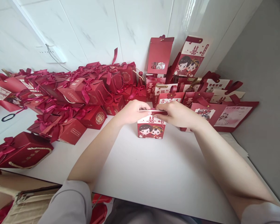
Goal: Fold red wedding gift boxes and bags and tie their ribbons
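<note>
Along the left edge of the tabletop [154,174], a dark red box with a rope handle [22,151] is laid on its side. Behind it, toward the far left corner, a heap of ribboned red boxes [84,93] is piled against the wall. Near the middle of the tabletop, well back from the near edge, a small box [151,127] printed with a cartoon couple is stood upright. It is judged to be light, thin card: stiff enough to stand, easily creased or crushed, probably smooth-faced, and best taken by the top flaps or lightly by the side walls.

The left hand [132,112] is closed narrowly on the left of the box top, fingertips pinching the flap. The right hand [177,113] is likewise curled over the right of the top, fingers pressed to a dark red strip there; both hands are touching the box. Toward the far right corner, flat printed bags [196,59] are propped and stacked against the wall.
</note>
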The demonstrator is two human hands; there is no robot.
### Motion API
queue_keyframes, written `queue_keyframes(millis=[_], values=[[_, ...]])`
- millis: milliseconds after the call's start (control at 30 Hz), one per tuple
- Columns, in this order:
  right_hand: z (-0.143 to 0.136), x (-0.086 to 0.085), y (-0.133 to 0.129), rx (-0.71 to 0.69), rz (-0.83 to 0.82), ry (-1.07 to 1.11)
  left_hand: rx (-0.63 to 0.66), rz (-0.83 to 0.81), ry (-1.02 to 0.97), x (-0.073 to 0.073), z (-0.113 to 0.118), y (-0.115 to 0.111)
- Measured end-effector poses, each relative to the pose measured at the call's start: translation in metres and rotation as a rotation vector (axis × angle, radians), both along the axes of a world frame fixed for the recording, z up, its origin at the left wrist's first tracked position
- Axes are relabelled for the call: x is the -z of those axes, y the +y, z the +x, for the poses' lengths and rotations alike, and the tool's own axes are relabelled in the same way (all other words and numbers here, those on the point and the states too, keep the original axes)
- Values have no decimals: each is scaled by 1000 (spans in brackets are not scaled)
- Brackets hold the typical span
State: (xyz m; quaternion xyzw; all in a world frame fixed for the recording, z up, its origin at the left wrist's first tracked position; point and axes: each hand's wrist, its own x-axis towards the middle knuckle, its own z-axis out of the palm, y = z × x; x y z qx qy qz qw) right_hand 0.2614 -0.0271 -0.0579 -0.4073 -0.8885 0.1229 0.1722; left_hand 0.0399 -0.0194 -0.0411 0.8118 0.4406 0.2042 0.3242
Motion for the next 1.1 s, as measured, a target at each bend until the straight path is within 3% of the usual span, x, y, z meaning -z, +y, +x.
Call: queue_keyframes(millis=[167, 467, 733, 933, 1100], values=[[-2, 2, 1, 6, -7, 28, 7, 50, 10, -2, 1, -3], [-2, 7, 7, 0, -166, 109, 36, 201, 119, -5, 0, -4], [0, -2, -2, -71, -136, 56, 28, 167, 71, -2, 3, -6], [6, -5, 0, -73, -157, 22, 24, 249, 86, 3, 6, -4], [9, -3, 4, -74, -34, 98, -22, 368, 0, 10, 6, 3]])
